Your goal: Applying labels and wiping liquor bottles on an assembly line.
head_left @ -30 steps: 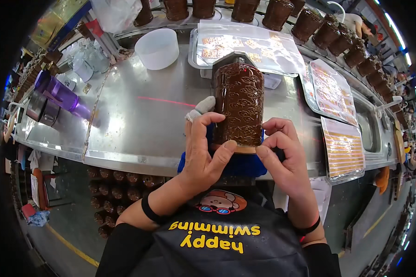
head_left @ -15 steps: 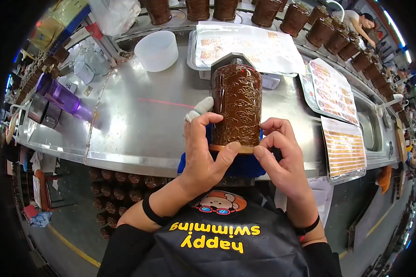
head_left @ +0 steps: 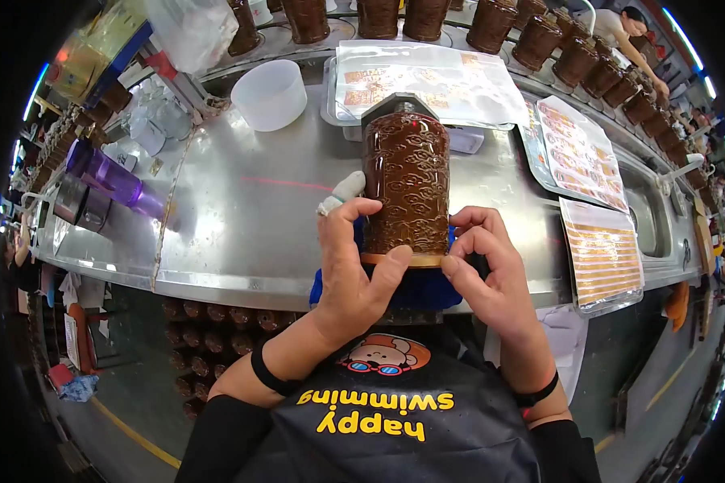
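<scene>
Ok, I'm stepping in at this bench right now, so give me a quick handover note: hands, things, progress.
Left hand: wrapped around the lower left of the brown embossed cylindrical vessel, one finger bandaged.
Right hand: fingertips pinching the vessel's pale bottom rim.
The vessel stands upright over a blue cloth at the steel bench edge.
Done or left: cannot tell.

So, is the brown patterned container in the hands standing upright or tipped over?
Upright. The brown patterned container stands vertically on the metal table, base nearest the person; left hand and right hand pinch its bottom rim.
</scene>
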Action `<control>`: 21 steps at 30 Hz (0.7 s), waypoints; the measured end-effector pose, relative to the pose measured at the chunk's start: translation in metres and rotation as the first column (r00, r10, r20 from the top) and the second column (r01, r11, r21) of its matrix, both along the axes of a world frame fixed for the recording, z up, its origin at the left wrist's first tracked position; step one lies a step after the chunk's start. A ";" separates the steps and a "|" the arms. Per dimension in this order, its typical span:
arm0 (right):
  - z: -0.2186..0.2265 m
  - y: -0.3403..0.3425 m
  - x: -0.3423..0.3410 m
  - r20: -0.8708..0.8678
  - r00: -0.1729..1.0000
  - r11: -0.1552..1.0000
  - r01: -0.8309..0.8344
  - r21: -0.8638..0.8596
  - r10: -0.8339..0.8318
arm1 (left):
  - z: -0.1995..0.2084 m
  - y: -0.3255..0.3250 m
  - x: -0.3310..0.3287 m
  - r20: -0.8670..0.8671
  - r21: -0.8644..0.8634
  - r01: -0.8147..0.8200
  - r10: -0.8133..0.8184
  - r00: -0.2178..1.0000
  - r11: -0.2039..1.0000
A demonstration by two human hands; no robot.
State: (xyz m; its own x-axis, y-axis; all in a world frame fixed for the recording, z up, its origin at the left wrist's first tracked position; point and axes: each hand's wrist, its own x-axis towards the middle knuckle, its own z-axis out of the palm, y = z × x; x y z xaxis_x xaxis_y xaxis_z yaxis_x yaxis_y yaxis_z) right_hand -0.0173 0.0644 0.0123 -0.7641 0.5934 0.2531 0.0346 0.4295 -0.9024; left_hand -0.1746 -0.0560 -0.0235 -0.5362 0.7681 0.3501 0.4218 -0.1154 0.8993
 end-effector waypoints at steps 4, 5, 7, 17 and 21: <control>-0.004 0.004 0.008 0.029 0.997 0.995 0.073 -0.063 -0.071 | -0.009 -0.009 -0.003 0.105 0.197 -0.009 -0.012 0.994 0.980; -0.007 0.006 0.010 0.006 0.996 0.996 0.090 -0.020 -0.090 | -0.006 -0.011 -0.008 -0.236 0.251 0.032 0.029 0.971 0.967; -0.011 0.007 0.013 -0.022 0.994 0.994 0.109 0.016 -0.109 | 0.000 -0.012 -0.008 -0.572 0.286 0.097 0.089 0.815 0.953; -0.022 0.004 0.020 -0.253 0.963 0.996 0.085 -0.027 -0.090 | 0.009 -0.001 -0.007 -0.701 0.116 0.007 0.077 0.709 0.993; -0.021 0.003 0.028 -0.398 0.909 0.933 -0.031 -0.359 -0.124 | 0.010 -0.013 -0.004 -0.729 0.086 0.017 0.051 0.682 0.996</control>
State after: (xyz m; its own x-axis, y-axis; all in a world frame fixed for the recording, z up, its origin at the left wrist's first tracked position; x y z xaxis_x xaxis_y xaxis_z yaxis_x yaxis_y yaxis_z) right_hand 0.0110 0.0671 -0.0090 -0.6074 0.7337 0.3046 -0.3570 0.0905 -0.9297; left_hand -0.1787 -0.0685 -0.0138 -0.0966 0.7126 0.6949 0.9431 -0.1576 0.2927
